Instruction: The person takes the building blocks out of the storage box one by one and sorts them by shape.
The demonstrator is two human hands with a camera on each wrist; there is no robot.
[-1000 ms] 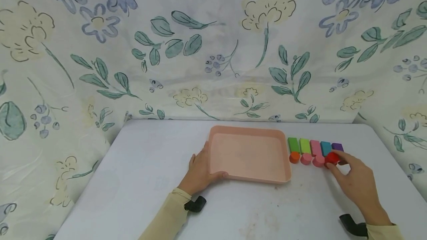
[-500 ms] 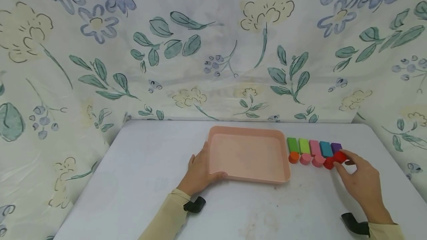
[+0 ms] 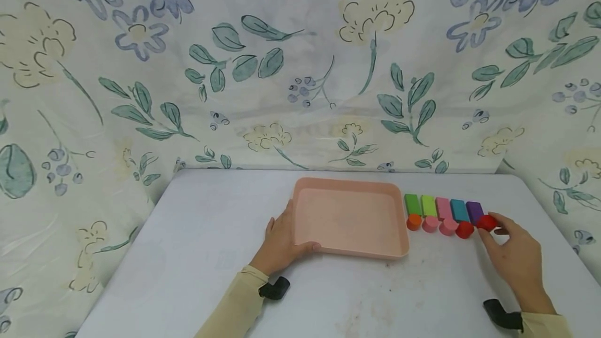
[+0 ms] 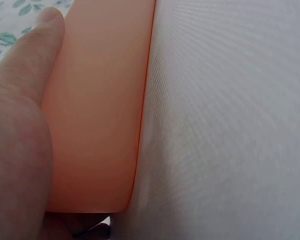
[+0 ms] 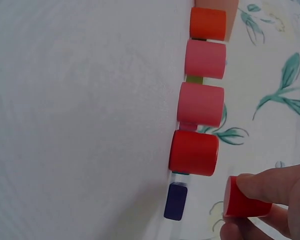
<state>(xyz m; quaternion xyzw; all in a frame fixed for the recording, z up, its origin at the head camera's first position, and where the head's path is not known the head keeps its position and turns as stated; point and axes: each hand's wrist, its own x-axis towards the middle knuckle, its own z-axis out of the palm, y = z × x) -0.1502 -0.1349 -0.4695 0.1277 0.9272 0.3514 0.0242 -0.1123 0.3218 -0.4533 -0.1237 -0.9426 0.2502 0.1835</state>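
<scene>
My left hand (image 3: 277, 241) holds the near left corner of a shallow peach tray (image 3: 349, 253); in the left wrist view its thumb lies along the tray's outer wall (image 4: 97, 110). With thumb and fingers, my right hand (image 3: 514, 252) pinches a red cylinder block (image 5: 247, 202), raised off the table beside the purple block (image 3: 475, 210). Left of it stands another red cylinder (image 3: 465, 230), followed by two pink cylinders (image 3: 448, 227) and an orange one (image 3: 414, 221) close to the tray. In the right wrist view these cylinders form a line.
Behind the cylinders runs a row of rectangular blocks: green (image 3: 412, 204), lime (image 3: 428, 205), pink (image 3: 443, 208), blue (image 3: 459, 210) and purple. A floral cloth (image 3: 300, 67) hangs behind the white table (image 3: 211, 207).
My right hand has moved a little right with the red cylinder, from beside the blue block to beyond the other red cylinder, which now shows fully. My left hand stays on the tray.
</scene>
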